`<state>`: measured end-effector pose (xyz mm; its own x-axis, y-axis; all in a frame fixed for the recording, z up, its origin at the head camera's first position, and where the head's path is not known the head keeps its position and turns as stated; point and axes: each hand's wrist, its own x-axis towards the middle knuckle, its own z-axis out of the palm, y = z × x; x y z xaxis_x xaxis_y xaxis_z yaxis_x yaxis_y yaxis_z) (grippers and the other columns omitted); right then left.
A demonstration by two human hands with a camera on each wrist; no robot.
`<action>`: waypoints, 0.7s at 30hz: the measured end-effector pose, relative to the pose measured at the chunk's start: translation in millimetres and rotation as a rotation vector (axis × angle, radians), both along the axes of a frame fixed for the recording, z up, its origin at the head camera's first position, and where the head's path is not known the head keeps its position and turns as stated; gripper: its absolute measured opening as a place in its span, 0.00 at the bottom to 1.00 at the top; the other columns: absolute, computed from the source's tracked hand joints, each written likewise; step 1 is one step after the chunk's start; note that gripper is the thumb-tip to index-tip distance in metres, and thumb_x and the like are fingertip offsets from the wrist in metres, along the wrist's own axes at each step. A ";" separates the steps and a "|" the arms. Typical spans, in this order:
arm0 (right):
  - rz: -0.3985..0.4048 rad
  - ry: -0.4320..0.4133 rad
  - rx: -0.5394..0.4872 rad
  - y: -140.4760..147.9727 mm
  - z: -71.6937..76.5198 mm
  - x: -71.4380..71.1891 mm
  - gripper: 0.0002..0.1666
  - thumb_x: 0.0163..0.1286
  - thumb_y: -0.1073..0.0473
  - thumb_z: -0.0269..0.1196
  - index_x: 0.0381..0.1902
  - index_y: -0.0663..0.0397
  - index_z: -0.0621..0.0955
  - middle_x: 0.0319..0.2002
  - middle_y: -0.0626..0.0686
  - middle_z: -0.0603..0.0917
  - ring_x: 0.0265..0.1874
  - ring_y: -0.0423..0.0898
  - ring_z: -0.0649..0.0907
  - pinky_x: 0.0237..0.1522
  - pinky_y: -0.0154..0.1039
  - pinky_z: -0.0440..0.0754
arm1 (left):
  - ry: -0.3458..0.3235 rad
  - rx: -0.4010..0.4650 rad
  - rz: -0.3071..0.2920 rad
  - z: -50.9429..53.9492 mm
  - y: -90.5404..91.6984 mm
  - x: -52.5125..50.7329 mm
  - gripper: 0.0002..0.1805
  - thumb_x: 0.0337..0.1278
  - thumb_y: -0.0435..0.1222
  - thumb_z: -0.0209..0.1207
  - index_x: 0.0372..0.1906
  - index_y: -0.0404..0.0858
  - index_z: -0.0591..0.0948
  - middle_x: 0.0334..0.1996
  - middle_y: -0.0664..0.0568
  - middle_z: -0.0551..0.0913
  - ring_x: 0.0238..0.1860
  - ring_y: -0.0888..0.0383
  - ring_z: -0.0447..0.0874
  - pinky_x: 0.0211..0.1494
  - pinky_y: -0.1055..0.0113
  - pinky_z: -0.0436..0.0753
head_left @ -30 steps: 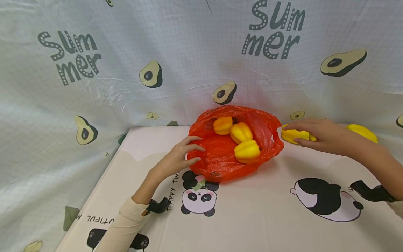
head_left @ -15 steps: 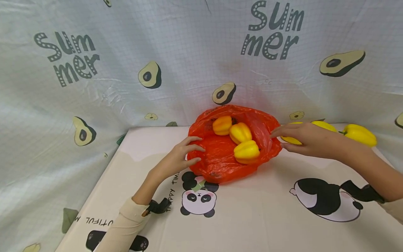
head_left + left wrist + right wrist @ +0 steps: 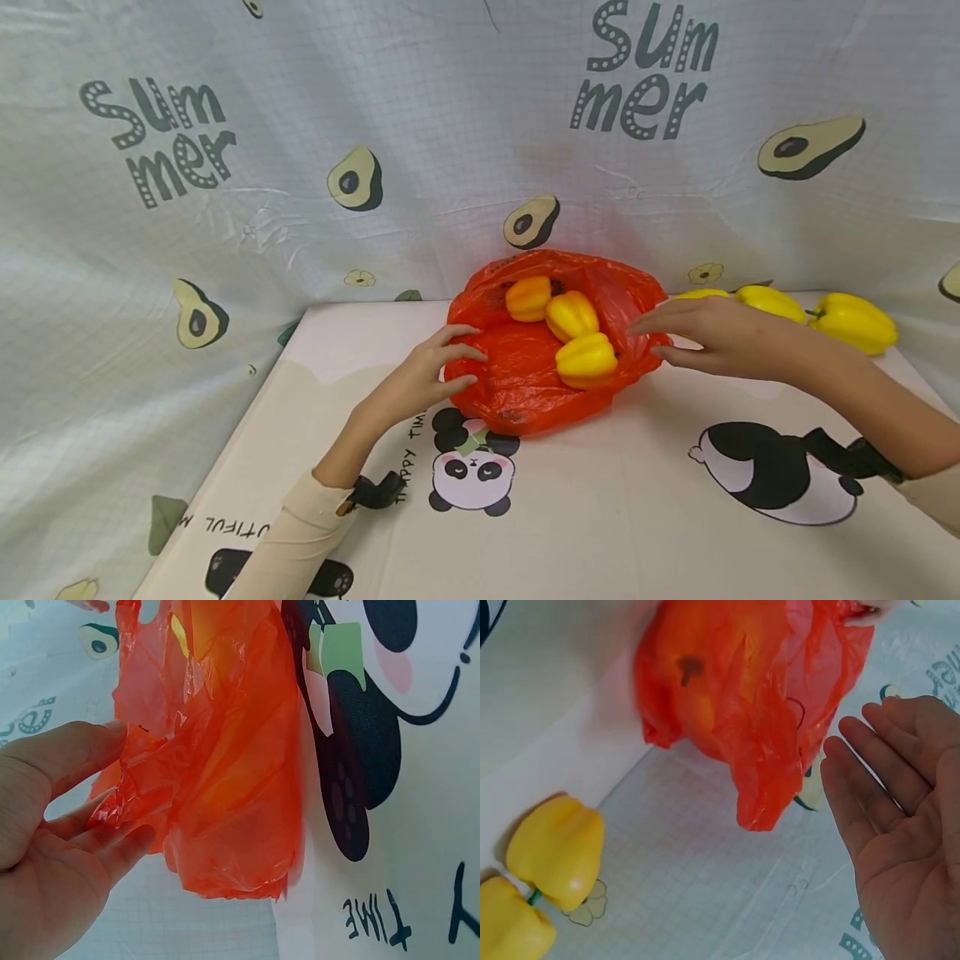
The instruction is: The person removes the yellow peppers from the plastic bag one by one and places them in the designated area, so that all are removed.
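A red plastic bag (image 3: 517, 358) stands with its mouth open, holding three yellow peppers, one (image 3: 587, 360) nearest the front and one (image 3: 528, 299) more orange at the back. My left hand (image 3: 420, 375) holds the bag's left rim; in the left wrist view the thumb and fingers of that hand (image 3: 67, 817) lie on either side of the plastic (image 3: 225, 795). At the bag's right rim hovers my right hand (image 3: 720, 340), fingers nearly straight. The right wrist view shows its palm (image 3: 907, 825) empty, beside the bag (image 3: 757, 712).
Three more yellow peppers lie at the table's back right: one (image 3: 701, 293) partly behind my right hand, one (image 3: 770, 302) in the middle, one (image 3: 855, 322) farthest right. A cloth with avocado prints (image 3: 450, 150) hangs behind the panda-printed table (image 3: 585, 517).
My right hand has moved left, from over the yellow pepper beside the bag to the bag's right rim. My left hand stays at the left rim.
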<state>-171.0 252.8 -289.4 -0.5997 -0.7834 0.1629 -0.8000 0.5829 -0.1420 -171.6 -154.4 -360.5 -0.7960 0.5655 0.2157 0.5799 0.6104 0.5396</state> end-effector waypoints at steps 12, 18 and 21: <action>0.059 -0.121 0.053 -28.7 3.4 -5.6 0.19 0.69 0.62 0.67 0.57 0.49 0.85 0.53 0.48 0.87 0.54 0.52 0.84 0.55 0.53 0.85 | -0.010 -0.004 0.025 1.4 0.2 2.0 0.14 0.61 0.31 0.68 0.52 0.39 0.86 0.69 0.45 0.71 0.70 0.44 0.70 0.63 0.54 0.81; 0.046 -0.229 0.116 -48.6 6.8 -12.8 0.18 0.69 0.62 0.67 0.56 0.49 0.85 0.54 0.49 0.87 0.55 0.53 0.84 0.56 0.53 0.84 | -0.016 -0.002 0.024 2.3 1.0 2.3 0.14 0.62 0.31 0.68 0.53 0.39 0.86 0.69 0.44 0.71 0.70 0.43 0.69 0.64 0.53 0.81; 0.072 -0.261 0.164 -60.1 5.9 -18.8 0.17 0.69 0.61 0.68 0.56 0.50 0.85 0.53 0.50 0.87 0.55 0.54 0.84 0.56 0.52 0.85 | -0.015 -0.002 0.020 2.4 1.4 1.9 0.14 0.62 0.31 0.68 0.53 0.39 0.86 0.69 0.43 0.71 0.70 0.43 0.69 0.64 0.53 0.81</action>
<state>-189.8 192.7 -283.5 -0.5470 -0.8282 -0.1217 -0.7887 0.5586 -0.2567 -169.8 -153.0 -358.1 -0.8100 0.5502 0.2030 0.5599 0.6225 0.5468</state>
